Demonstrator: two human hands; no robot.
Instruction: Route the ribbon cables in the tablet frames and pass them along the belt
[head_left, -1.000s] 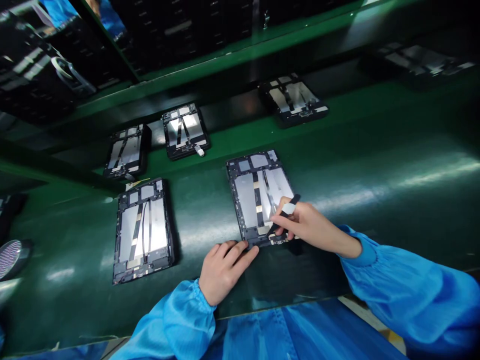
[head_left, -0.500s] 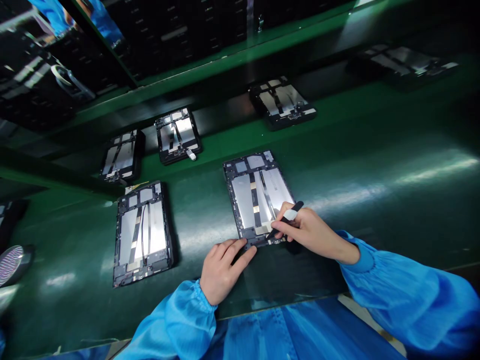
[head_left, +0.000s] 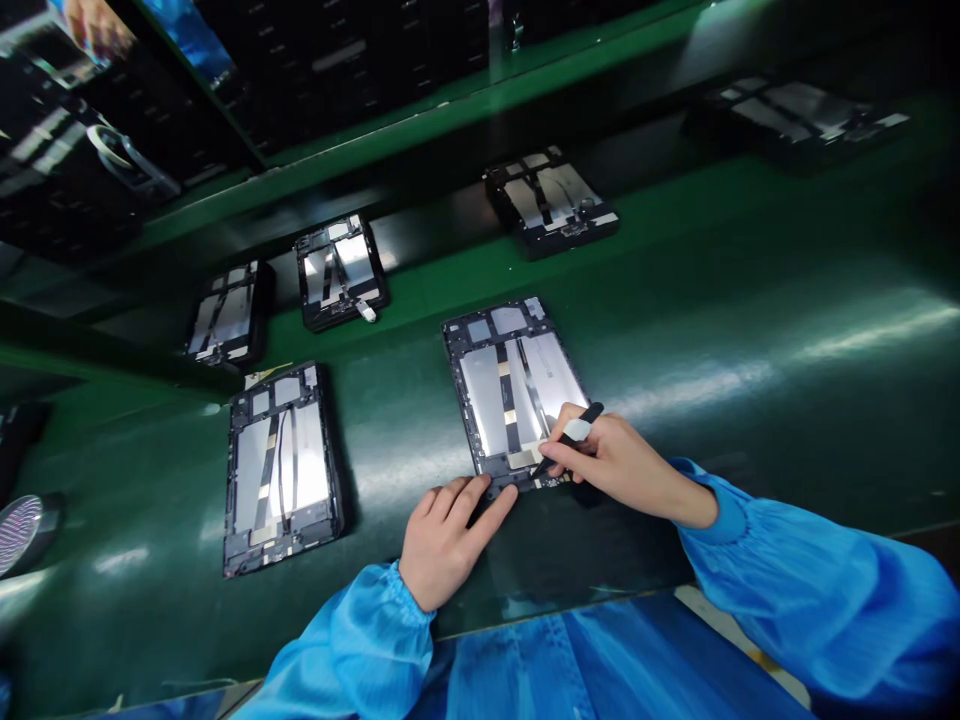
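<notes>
An open tablet chassis lies on the green bench, with silver panels and dark flat cables inside a black frame. My right hand holds black tweezers with a white grip band, their tip down at the chassis's lower inner area near a gold-coloured strip. My left hand rests flat on the chassis's bottom edge, fingers apart, holding nothing. The tweezer tip is partly hidden by my fingers.
A similar tablet chassis lies to the left, and several more sit farther up the green belt. Black shelving runs along the far side. A round reflective disc stands at the left edge.
The whole view has drifted slightly as my head turned. My right hand and the tweezers stay at the chassis's lower part, and my left hand stays on its edge.
</notes>
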